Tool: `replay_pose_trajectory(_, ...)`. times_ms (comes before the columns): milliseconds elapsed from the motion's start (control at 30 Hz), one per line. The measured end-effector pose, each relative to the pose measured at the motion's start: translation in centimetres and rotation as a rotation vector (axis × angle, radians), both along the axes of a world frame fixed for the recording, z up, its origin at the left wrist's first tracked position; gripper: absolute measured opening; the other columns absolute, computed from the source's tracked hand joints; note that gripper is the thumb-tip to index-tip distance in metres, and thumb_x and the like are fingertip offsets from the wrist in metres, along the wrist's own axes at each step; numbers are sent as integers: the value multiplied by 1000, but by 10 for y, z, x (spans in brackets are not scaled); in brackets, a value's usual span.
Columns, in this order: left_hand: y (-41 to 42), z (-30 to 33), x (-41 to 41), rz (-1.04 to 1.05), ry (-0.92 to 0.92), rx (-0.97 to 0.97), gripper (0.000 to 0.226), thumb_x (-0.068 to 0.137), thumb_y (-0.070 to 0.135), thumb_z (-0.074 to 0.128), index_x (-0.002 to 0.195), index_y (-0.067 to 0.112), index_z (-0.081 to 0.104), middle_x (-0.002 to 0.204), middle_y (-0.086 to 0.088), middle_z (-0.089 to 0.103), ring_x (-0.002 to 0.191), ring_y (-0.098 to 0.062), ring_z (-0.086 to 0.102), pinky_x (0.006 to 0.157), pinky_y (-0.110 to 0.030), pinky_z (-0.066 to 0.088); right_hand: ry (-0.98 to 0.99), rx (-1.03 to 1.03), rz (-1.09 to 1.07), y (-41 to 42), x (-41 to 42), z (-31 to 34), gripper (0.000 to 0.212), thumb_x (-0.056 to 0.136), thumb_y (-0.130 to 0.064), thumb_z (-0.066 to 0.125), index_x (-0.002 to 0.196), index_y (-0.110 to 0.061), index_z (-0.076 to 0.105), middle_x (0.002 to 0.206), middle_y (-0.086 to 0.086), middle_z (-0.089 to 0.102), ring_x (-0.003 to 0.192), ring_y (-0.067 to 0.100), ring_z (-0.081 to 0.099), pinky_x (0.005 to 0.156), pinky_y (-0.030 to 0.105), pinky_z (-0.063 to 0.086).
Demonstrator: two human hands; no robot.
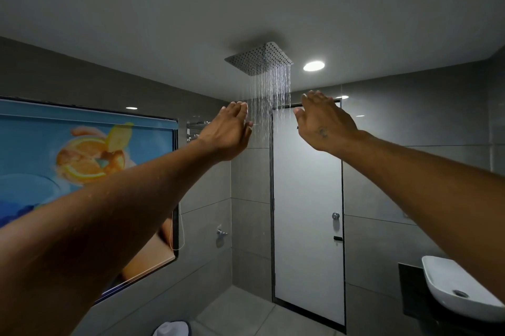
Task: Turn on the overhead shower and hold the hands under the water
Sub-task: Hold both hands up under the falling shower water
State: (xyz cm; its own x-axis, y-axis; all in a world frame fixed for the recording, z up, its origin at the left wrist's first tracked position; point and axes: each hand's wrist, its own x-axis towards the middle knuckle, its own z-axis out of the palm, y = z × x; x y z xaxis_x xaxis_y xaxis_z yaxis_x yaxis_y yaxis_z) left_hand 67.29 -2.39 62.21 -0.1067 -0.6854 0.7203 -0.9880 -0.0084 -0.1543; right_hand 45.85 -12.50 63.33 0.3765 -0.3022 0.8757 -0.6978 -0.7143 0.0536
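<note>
A square metal overhead shower head [259, 59] hangs from the grey ceiling, and thin streams of water [270, 95] fall from it. Both my arms are raised toward it. My left hand [229, 130] is held up just left of the streams, palm away, fingers together and holding nothing. My right hand [322, 120] is up just right of the streams, fingers loosely spread and holding nothing. The water falls through the gap between the two hands. Droplets show on my left forearm.
A white door [307, 199] with a round knob stands behind the water. A wall tap [220, 232] is at lower left of it. A window blind with a fruit picture [82, 160] fills the left wall. A white basin [459, 289] sits at lower right.
</note>
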Motion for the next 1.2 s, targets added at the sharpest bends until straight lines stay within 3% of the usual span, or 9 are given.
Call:
replay_pose_trajectory(433,2,2,2,-5,-3,-7,64,102,37,22,153,2,8,162,-19,9,150,-29,6,121,-38,4,1,24,8,10,-4,1,49,99,-33,29,136,-2,39,147,18,36,139,29,25,113,41,18)
replay_pose_trajectory(900,3,-3,6,-7,14,-9,64,102,38,22,153,2,8,162,-18,9,150,-28,7,121,-37,3,-2,58,10,12,-1,-3,51,100,-32,27,141,-2,33,151,18,31,140,28,21,113,38,12)
replay_pose_trajectory(1200,5,-1,5,-7,10,-7,64,102,38,22,153,3,7,162,-18,8,150,-28,5,122,-39,4,-69,31,65,21,-7,0,44,98,-29,32,129,-2,46,137,19,47,130,32,37,106,38,25)
